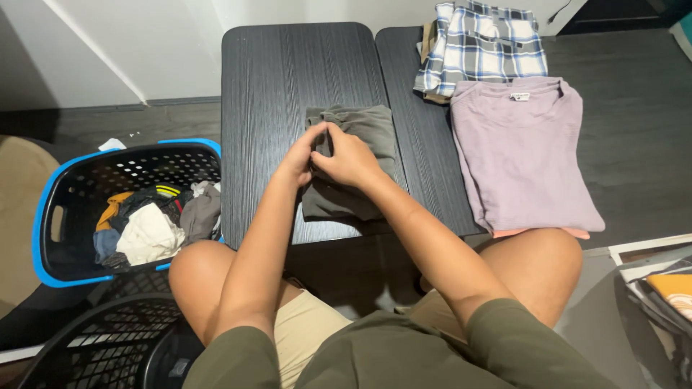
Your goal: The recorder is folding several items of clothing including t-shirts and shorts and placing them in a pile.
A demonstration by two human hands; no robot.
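A grey-green garment (364,133) lies partly folded on a low black table (274,79) in front of me. My left hand (301,157) pinches a fold of the cloth near its left edge. Beside it, my right hand (347,158) rests on top of the garment and grips the same fold, so the two hands touch. My bare knees sit just below the table's near edge.
A folded mauve shirt (522,155) and a folded blue-and-white plaid shirt (481,47) lie on a second black table (425,158) to the right. A blue-rimmed black laundry basket (54,209) with loose clothes stands at left, an empty black basket (101,346) below it.
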